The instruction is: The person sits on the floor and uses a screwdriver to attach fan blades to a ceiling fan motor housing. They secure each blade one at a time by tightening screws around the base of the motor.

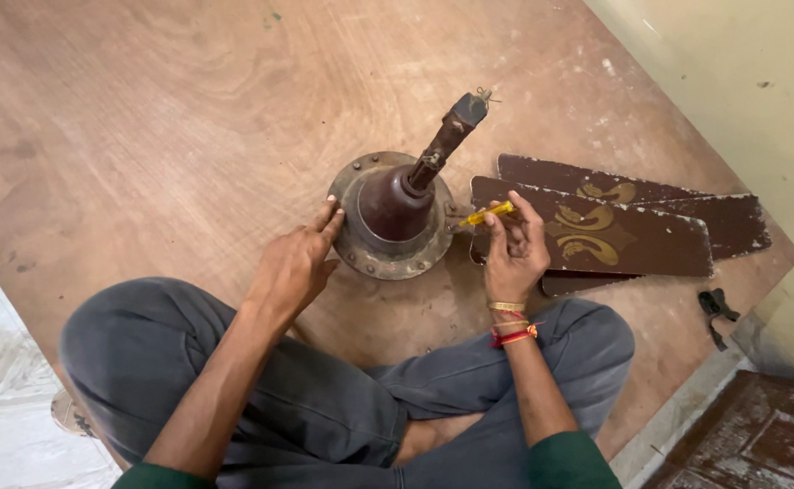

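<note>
The right hand (514,249) pinches a yellow screwdriver (487,215) between closed fingers, its tip touching the right edge of the round fan motor (395,217). The left hand (295,263) rests with fingers spread open against the motor's left rim. The motor stands on a wooden board (161,118) with its rod (447,140) tilted far-right, and dark brown fan blades (632,231) lie stacked just right of it.

Brown wooden board (143,118) under rusty fan motor (395,217), stacked fan blades (632,231).
</note>
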